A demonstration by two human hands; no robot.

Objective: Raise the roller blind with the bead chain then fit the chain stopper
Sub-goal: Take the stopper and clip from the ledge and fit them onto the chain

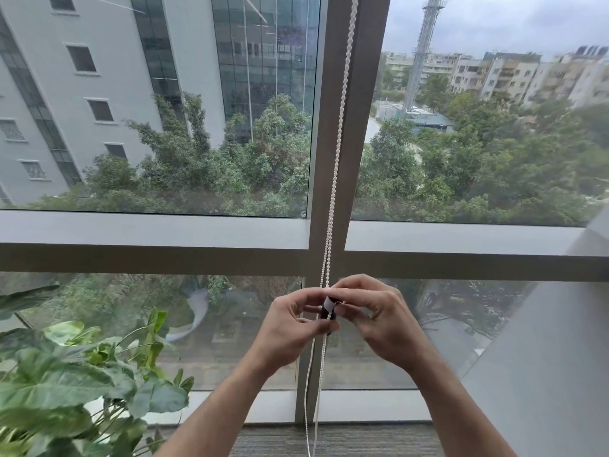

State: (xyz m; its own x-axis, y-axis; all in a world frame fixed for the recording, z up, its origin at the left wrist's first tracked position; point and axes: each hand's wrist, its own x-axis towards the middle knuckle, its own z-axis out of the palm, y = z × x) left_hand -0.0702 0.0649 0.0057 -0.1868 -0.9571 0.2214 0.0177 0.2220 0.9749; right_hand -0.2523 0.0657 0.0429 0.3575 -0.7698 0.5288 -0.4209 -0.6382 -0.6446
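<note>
A white bead chain (pixel 339 133) hangs down the grey window mullion (pixel 333 179), twisted above and splitting into two strands lower down. Both hands meet on it below the horizontal frame bar. My left hand (pixel 293 324) pinches the chain from the left with thumb and fingers. My right hand (pixel 379 321) holds a small white chain stopper (pixel 329 304) against the chain, with a dark part just beneath it. The loose chain strands (pixel 311 400) fall between my forearms to the floor. The roller blind itself is out of view.
A large leafy potted plant (pixel 75 384) fills the lower left, close to my left forearm. A grey angled wall panel (pixel 553 341) stands at the right. Grey carpet (pixel 346 440) runs below the window. Buildings and trees show through the glass.
</note>
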